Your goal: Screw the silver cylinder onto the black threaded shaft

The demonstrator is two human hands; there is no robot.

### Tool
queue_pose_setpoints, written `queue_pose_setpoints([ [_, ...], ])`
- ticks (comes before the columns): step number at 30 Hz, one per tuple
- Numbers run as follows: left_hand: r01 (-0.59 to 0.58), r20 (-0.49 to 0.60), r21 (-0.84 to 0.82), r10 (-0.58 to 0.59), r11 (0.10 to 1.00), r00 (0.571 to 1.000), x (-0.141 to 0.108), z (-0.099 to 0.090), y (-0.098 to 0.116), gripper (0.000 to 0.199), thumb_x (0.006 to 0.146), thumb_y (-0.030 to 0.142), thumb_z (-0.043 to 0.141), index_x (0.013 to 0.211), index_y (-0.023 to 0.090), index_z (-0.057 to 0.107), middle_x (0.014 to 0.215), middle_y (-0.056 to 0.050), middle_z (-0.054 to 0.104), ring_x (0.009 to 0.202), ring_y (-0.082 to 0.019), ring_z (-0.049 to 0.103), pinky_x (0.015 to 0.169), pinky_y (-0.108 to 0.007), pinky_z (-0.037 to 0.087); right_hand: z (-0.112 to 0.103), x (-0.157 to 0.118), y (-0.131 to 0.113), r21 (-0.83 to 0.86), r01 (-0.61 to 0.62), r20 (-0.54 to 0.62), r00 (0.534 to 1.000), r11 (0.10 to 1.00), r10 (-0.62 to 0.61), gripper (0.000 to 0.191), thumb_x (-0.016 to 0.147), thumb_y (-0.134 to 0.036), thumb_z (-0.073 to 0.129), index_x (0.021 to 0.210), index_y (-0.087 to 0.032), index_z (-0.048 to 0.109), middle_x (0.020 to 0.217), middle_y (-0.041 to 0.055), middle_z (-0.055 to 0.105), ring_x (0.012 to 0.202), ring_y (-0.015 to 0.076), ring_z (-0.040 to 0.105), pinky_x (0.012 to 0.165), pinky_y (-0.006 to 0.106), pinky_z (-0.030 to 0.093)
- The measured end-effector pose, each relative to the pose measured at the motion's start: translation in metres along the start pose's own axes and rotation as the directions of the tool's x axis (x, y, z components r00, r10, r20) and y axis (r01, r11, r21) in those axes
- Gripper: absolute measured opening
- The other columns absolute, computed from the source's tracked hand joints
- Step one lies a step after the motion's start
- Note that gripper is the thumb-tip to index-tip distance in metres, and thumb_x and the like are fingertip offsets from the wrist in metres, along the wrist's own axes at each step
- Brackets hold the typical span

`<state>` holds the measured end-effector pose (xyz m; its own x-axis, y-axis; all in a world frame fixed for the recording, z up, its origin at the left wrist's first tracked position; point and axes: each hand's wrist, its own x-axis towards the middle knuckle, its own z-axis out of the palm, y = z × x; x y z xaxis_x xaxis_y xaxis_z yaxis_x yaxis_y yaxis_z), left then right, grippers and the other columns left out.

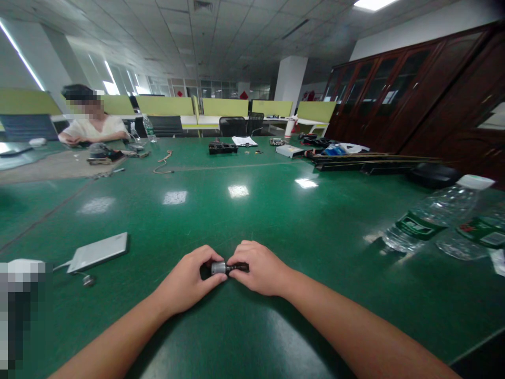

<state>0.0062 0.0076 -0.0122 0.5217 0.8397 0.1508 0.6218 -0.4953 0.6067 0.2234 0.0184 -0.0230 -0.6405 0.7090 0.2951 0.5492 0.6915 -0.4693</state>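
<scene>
Low over the green table [205, 210], both hands meet at a small metal part. My left hand [193, 277] pinches a silver metal cylinder [218, 268] between thumb and fingers. My right hand [262, 267] has its fingers closed on a dark, narrow shaft [241, 267] in line with the cylinder's right end. The fingertips of both hands nearly touch where the two pieces meet, and they partly hide the joint.
A white power bank [100, 251] with a cable lies to the left. Water bottles [430, 221] stand at the right. Further back are a black tray [223, 148], papers [244, 141] and long dark bars [355, 162]. A person [92, 126] sits at the far left.
</scene>
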Motion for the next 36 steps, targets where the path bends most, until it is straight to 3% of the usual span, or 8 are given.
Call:
queue_pose_setpoints([
  [23, 0.008, -0.003, 0.005, -0.008, 1.0, 1.0, -0.002, -0.001, 0.0, 0.016, 0.086, 0.033, 0.064, 0.096, 0.02, 0.064, 0.091, -0.003, 0.065, 0.084, -0.021, 0.061, 0.075, -0.032, 0.048, -0.005, -0.003, 0.006, 0.001, 0.016, 0.012, 1.0, 1.0, -0.016, 0.015, 0.08, -0.02, 0.068, 0.094, -0.019, 0.074, 0.085, 0.0039, 0.072, 0.084, 0.0183, 0.061, 0.081, 0.031, 0.043],
  [36, -0.008, 0.0, 0.004, 0.008, 1.0, 1.0, -0.003, -0.002, -0.001, 0.016, 0.085, 0.032, 0.065, 0.096, 0.02, 0.064, 0.092, -0.004, 0.066, 0.084, -0.021, 0.061, 0.076, -0.032, 0.048, -0.013, -0.003, 0.006, -0.018, -0.063, 0.049, 0.997, 0.998, 0.064, 0.01, 0.078, -0.026, 0.074, 0.085, -0.02, 0.074, 0.078, 0.0013, 0.07, 0.079, 0.0166, 0.06, 0.075, 0.029, 0.041],
])
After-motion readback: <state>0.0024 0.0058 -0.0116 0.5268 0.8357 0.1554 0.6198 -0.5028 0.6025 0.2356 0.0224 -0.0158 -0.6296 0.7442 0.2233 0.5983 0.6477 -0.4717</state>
